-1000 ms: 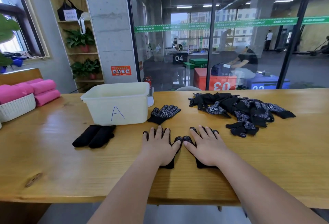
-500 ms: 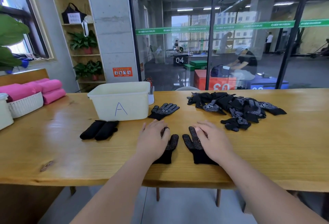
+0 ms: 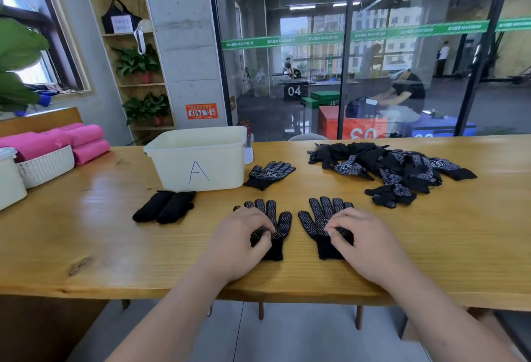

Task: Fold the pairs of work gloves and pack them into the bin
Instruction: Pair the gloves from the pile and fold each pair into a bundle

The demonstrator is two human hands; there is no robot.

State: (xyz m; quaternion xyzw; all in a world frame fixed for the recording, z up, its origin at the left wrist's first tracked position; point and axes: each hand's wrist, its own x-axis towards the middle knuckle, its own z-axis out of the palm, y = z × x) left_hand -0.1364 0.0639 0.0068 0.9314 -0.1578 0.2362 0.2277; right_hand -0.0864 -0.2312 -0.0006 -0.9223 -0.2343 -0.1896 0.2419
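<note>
Gloves [image 3: 322, 215] apart, flat; hands [image 3: 237, 239] pinch one each.

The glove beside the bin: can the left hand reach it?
Probably yes. The lone glove lies just past the left hand, only bare table between, though that hand grips a nearer glove.

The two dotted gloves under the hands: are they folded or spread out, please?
Spread. Both lie flat and apart, fingers fanned: left glove under the left hand, right glove under the right hand.
</note>
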